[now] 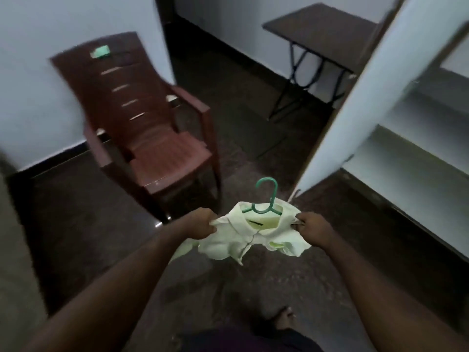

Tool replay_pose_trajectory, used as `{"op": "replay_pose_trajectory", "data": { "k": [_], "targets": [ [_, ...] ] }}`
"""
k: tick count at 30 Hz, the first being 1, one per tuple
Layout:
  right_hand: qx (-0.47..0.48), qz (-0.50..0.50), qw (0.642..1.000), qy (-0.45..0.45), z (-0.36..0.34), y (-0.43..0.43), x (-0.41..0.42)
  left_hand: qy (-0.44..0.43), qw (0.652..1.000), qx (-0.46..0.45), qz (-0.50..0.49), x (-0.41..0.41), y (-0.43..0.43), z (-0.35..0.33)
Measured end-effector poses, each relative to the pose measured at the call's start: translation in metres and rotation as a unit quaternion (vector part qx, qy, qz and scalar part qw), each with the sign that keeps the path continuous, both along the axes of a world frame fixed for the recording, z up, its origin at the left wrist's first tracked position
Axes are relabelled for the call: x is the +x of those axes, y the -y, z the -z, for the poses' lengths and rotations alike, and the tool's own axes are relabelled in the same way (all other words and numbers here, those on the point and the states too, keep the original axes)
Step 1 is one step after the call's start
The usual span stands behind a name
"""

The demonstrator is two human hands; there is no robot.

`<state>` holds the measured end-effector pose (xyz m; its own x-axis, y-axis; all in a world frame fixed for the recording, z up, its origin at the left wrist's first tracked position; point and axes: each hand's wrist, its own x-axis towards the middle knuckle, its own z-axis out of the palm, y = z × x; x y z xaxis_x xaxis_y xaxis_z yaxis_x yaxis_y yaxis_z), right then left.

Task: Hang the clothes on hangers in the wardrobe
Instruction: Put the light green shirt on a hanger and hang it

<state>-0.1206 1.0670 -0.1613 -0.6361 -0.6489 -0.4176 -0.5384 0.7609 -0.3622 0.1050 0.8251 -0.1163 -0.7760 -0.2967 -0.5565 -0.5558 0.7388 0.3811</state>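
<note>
A pale green collared shirt (256, 240) is on a green plastic hanger (266, 196), whose hook sticks up above the collar. My left hand (200, 223) grips the shirt's left shoulder and my right hand (311, 226) grips its right shoulder, holding it in the air above the dark floor. The wardrobe (418, 128) stands to the right with its white door (368, 85) swung open and white shelves showing inside. The view is blurred.
A brown plastic armchair (154, 128) stands to the left, with a small green thing (101, 52) on its backrest top. A dark folding table (319, 29) stands by the far wall. My bare foot (281, 321) is on the floor below.
</note>
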Motion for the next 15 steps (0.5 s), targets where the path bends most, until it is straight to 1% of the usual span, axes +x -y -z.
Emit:
{"op": "replay_pose_trajectory", "data": {
  "k": [4,7,11,15],
  "targets": [
    [0.013,0.094,0.995,-0.013,-0.014,-0.095,-0.081,-0.029,0.997,-0.003,0.077,-0.121,-0.066,0.004],
    [0.000,0.168,0.985,-0.027,-0.035,-0.151,-0.131,-0.052,0.990,-0.014,0.134,-0.197,-0.109,-0.002],
    [-0.012,0.214,0.972,-0.094,-0.070,-0.204,-0.190,-0.107,0.981,-0.012,0.162,-0.284,-0.148,-0.017],
    [-0.003,0.247,0.954,-0.169,-0.100,-0.243,-0.253,-0.162,0.967,-0.006,0.197,-0.371,-0.172,-0.044]
  ]
}}
